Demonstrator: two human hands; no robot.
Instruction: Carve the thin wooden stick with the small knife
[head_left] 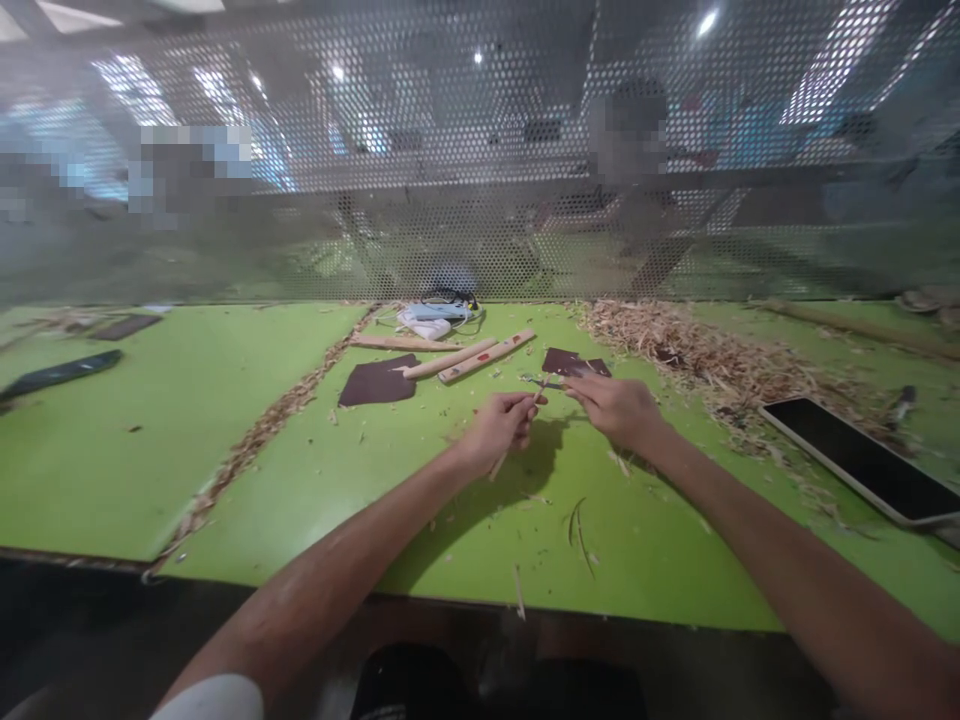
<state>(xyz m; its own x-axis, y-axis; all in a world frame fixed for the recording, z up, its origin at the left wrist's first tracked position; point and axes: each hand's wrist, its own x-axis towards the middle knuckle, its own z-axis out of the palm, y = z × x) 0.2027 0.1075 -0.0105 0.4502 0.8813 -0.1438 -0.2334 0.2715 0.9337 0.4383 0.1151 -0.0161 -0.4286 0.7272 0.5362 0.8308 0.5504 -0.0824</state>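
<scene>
My left hand is closed round a thin wooden stick, whose lower end slants down toward me and whose upper end shows beyond my fingers. My right hand is closed on a small knife; its thin dark blade points left and meets or crosses the stick's upper end. The knife's handle is hidden in my fingers. Both hands are just above the green table. Just beyond my right hand lies a dark brown piece of sandpaper.
Beyond my left hand lie another brown sheet, a carved wooden stick and a flat wooden strip with holes. Wood shavings heap at the right, near a phone. A white device with cables is by the perforated screen.
</scene>
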